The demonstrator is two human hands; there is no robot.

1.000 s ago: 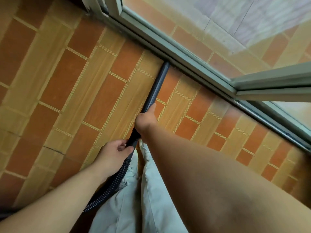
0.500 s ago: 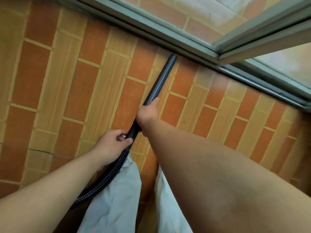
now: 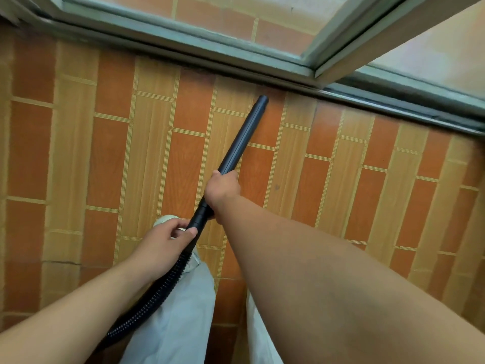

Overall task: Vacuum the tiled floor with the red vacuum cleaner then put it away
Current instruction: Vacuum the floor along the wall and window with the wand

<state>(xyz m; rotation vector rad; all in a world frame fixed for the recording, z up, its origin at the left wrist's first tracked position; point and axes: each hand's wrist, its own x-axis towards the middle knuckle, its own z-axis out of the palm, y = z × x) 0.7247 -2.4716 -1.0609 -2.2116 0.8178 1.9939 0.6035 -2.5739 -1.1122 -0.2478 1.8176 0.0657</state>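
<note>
the right hand (image 3: 223, 189) wraps the black wand (image 3: 242, 135) mid-length. the left hand (image 3: 164, 239) pinches its lower collar, where the ribbed hose (image 3: 154, 292) trails off toward 7 o'clock. the wand tip (image 3: 262, 99) is down at the tiled floor (image 3: 105, 153) around 12 o'clock, just short of the door track (image 3: 183, 46). the red body is out of view. best, i judge, to hold the tip low, run it along the track edge where grit gathers, steer with the right and feed hose slack with the left.

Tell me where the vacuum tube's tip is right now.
In the head view, the tube tip is upper centre, down by the tiled floor, just short of the door track and ahead of the right hand.
</note>
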